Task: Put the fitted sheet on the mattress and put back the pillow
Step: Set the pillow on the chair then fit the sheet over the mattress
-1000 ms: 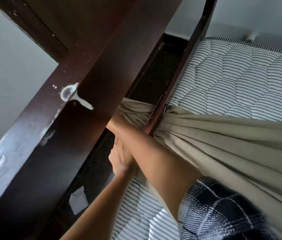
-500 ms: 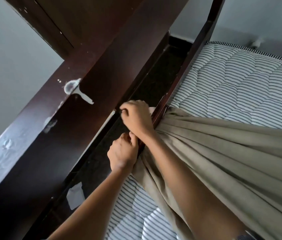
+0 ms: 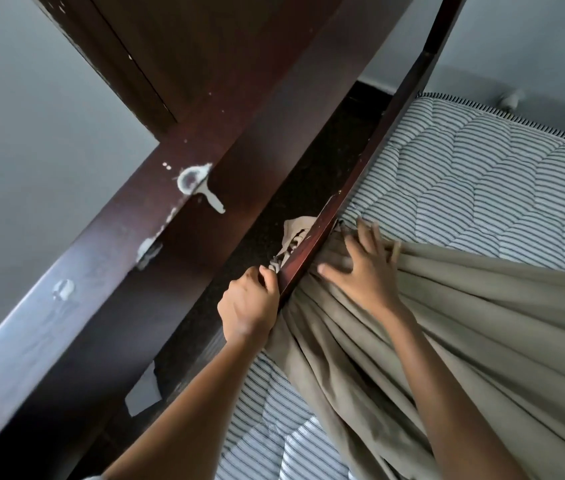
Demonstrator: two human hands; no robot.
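A khaki fitted sheet [image 3: 464, 323] lies bunched over the striped quilted mattress [image 3: 482, 181], gathered in folds toward the dark wooden bed rail [image 3: 354, 188]. Its elastic corner [image 3: 293, 233] pokes out on the far side of the rail. My left hand [image 3: 250, 303] grips the sheet's gathered edge beside the rail. My right hand [image 3: 360, 268] lies flat with spread fingers on the sheet, just inside the rail. No pillow is in view.
A heavy dark wooden headboard beam [image 3: 156, 237] with white paint marks runs diagonally on the left. A dark narrow gap [image 3: 309, 174] lies between beam and rail. A grey wall [image 3: 31, 116] stands behind. A pale scrap [image 3: 144, 393] sits low in the gap.
My right hand left the sheet corner at the rail and moved right onto the sheet, fingers now spread flat. My left hand stayed gripping the edge by the rail.
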